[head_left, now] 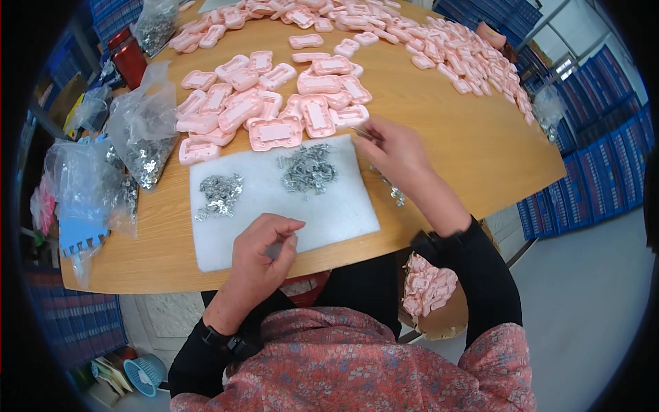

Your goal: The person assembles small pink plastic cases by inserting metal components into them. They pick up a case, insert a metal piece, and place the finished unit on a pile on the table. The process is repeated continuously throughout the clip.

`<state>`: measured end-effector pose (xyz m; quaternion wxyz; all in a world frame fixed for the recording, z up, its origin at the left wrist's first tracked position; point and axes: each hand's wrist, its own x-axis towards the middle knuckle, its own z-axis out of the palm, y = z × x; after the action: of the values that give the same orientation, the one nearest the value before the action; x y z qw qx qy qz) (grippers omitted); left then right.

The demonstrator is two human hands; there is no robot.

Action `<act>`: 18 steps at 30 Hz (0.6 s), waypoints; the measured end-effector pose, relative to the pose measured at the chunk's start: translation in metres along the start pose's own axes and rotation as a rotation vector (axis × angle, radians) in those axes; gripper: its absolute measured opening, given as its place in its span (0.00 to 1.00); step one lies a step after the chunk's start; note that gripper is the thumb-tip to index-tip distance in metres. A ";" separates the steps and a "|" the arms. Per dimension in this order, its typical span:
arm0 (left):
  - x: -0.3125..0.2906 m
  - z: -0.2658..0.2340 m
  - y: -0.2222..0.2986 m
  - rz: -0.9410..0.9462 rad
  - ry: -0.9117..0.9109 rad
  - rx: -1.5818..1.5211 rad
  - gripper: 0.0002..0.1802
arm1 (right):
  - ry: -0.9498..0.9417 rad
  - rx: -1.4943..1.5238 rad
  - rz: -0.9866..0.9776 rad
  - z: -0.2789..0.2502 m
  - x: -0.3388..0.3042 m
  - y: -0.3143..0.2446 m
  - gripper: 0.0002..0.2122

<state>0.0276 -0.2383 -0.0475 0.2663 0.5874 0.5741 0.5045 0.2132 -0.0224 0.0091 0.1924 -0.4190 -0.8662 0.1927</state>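
My right hand (395,152) is closed in a pinch at the right end of the nearer pink plastic shells (276,132). At its fingertips shows something slim and dark, too small to make out. My left hand (263,253) hovers over the near edge of a white foam sheet (264,196), fingers loosely curled, thumb and forefinger a little apart with nothing visible between them. On the sheet lie a heap of small silvery metal pieces (221,194) at left and a greyer heap of small metal parts (307,169) farther right.
More pink shells (439,51) cover the table's far side. Clear bags of metal pieces (147,165) and a red flask (127,60) stand at left. A few metal bits (396,194) lie right of the sheet. Below the table edge, a box holds pink pieces (429,285).
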 end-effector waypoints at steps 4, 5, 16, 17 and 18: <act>0.006 -0.007 0.004 -0.014 -0.035 -0.046 0.09 | -0.063 -0.153 -0.043 0.042 0.054 -0.020 0.16; 0.006 -0.008 0.004 -0.015 -0.038 -0.048 0.09 | -0.075 -0.213 -0.048 0.051 0.061 -0.021 0.17; 0.008 -0.011 -0.001 -0.132 -0.079 -0.184 0.08 | -0.036 0.221 0.162 0.026 0.074 0.018 0.13; 0.008 -0.010 -0.003 -0.161 -0.091 -0.206 0.08 | -0.052 0.389 0.191 0.025 0.074 0.030 0.13; 0.007 -0.010 -0.007 -0.176 -0.100 -0.243 0.09 | -0.072 0.562 0.217 0.022 0.073 0.029 0.12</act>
<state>0.0145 -0.2332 -0.0481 0.4068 0.5228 0.5440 0.5150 0.1793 0.0486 -0.0112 0.2483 -0.4324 -0.7354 0.4589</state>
